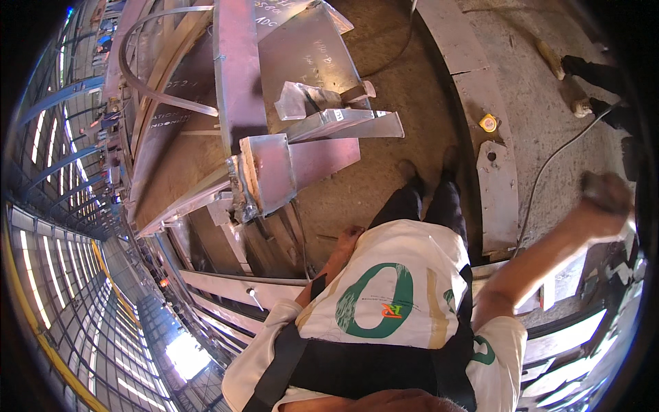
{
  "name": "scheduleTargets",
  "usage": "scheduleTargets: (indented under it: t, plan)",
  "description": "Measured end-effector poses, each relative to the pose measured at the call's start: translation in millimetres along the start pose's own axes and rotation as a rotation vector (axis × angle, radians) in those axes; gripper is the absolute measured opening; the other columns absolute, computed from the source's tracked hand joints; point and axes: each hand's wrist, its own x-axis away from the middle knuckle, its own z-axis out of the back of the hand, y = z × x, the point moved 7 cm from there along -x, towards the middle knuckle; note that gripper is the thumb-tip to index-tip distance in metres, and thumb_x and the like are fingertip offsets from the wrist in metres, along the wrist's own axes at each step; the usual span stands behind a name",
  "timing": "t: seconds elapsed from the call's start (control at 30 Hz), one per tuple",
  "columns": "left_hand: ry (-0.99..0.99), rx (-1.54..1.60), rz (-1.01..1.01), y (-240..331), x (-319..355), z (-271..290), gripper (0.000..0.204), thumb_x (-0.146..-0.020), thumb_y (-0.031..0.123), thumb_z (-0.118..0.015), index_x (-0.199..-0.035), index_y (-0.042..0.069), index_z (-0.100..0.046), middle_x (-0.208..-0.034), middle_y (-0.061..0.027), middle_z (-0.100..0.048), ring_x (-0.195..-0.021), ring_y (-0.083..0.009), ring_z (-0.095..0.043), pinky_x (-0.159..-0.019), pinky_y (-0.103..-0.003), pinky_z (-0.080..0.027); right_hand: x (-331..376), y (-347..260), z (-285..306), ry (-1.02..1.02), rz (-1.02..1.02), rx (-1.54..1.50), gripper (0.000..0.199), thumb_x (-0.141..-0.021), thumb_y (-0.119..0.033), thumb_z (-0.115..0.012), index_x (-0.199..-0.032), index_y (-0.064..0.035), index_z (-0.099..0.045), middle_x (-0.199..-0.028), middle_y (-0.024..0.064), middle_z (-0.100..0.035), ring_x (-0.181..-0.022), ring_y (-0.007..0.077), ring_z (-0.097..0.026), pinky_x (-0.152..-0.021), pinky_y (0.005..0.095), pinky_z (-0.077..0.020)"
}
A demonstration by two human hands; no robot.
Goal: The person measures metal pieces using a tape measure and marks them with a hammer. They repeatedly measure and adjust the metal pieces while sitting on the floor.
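Steel frame [271, 172] — plates and bars set at angles — stands ahead and to the left of the person's left hand [350, 235], which sits beside the white shirt [419, 240]; I can't tell from here whether its fingers are curled or spread. Out to the right, the right hand [605, 202] is too blurred for me to say whether it grips anything. Between frame and right hand, a yellow tape measure [489, 123] lies near a holed plate [499, 196] — past them, a cable [547, 165] crosses the floor [528, 96].
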Motion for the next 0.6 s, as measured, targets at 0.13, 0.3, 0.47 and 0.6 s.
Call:
scheduleTargets:
  t: [0.13, 0.3, 0.47, 0.6]
  plan:
    - [0.052, -0.002, 0.004, 15.6, -8.5, 1.1, 0.047, -0.091, 0.040, -0.063, -0.114, 0.000, -0.068, -0.109, -0.0215, -0.070, -0.103, -0.0318, -0.067, -0.090, -0.040, -0.050, 236.0, 11.5, -121.9, -0.372, -0.946, -0.557, 0.015, -0.079, -0.018, -0.064, -0.075, -0.0066, -0.056, -0.070, 0.0074, -0.059, -0.054, 0.0179, -0.053, -0.048, 0.0325, -0.0443]
    - [-0.014, -0.155, -0.185, 68.1, -44.9, -23.0, 0.050, -0.091, 0.043, -0.063, -0.114, -0.001, -0.067, -0.109, -0.0224, -0.069, -0.103, -0.0326, -0.067, -0.090, -0.040, -0.051, 276.1, -9.7, -150.4, -1.198, -1.564, -0.655, 0.034, -0.078, -0.010, -0.068, -0.103, -0.0049, -0.045, -0.067, 0.0034, -0.050, -0.045, 0.0138, -0.048, -0.040, 0.0301, -0.0411]
    - [-0.138, -0.144, -0.389, 205.8, -27.4, -72.2, 0.047, -0.092, 0.042, -0.064, -0.115, 0.001, -0.067, -0.113, -0.0191, -0.069, -0.104, -0.0307, -0.066, -0.091, -0.039, -0.050, 201.3, 37.3, -91.6, -0.928, -1.318, -0.489, 0.048, -0.080, -0.009, -0.068, -0.122, -0.0034, -0.045, -0.065, 0.0042, -0.051, -0.044, 0.0138, -0.051, -0.038, 0.0286, -0.0421]
    - [-0.240, -0.099, -0.490, 228.9, -16.7, -113.6, 0.043, -0.090, 0.041, -0.066, -0.116, 0.006, -0.067, -0.113, -0.0170, -0.067, -0.105, -0.0298, -0.064, -0.091, -0.038, -0.050, 144.7, 73.1, -19.2, -0.920, -1.160, -0.113, 0.030, -0.083, -0.015, -0.069, -0.104, -0.0089, -0.047, -0.065, 0.0005, -0.049, -0.046, 0.0103, -0.049, -0.039, 0.0274, -0.0405]
